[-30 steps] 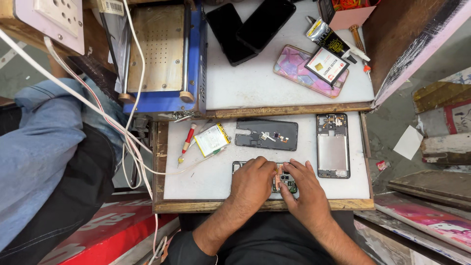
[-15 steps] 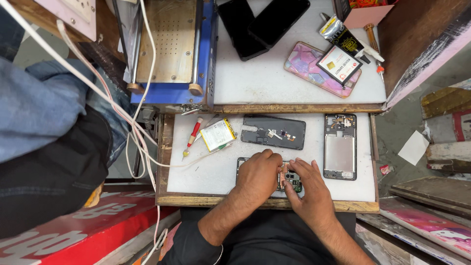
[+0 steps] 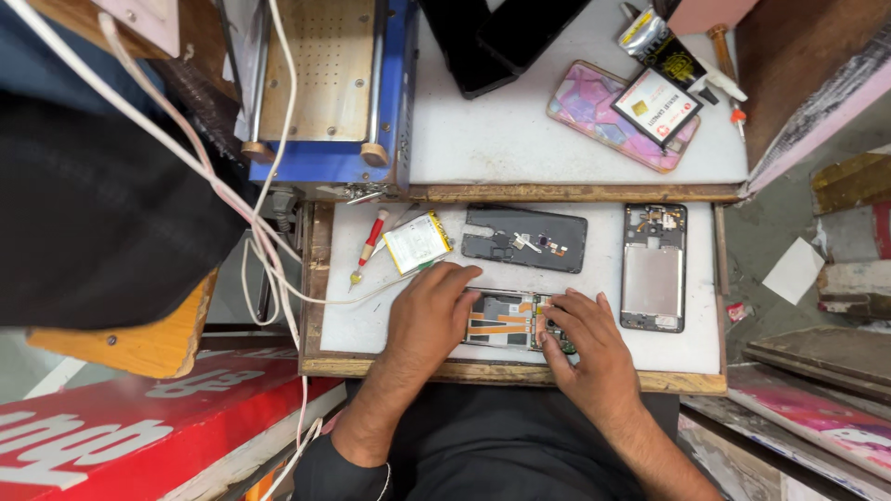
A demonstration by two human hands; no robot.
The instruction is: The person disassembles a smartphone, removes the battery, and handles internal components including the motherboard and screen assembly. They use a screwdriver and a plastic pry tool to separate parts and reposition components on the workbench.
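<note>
Left hand (image 3: 429, 315): flat, fingers spread, pressing the left end of the opened phone (image 3: 506, 321).
Right hand (image 3: 587, 341): fingertips pinching narrowly at the phone's right end.
Phone: near edge of the white bench (image 3: 371, 320), between both hands.
Far side: battery (image 3: 418, 243), dark back cover (image 3: 524, 238), red screwdriver (image 3: 368, 245).
Right: phone frame (image 3: 653, 267).

Head camera looks straight down, close above the white worktop (image 3: 371, 315).

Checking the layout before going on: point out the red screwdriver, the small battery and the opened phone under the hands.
red screwdriver (image 3: 372, 239), head view, on its handle.
small battery (image 3: 417, 242), head view, on its face.
opened phone (image 3: 502, 320), head view, on its exposed middle.
</note>
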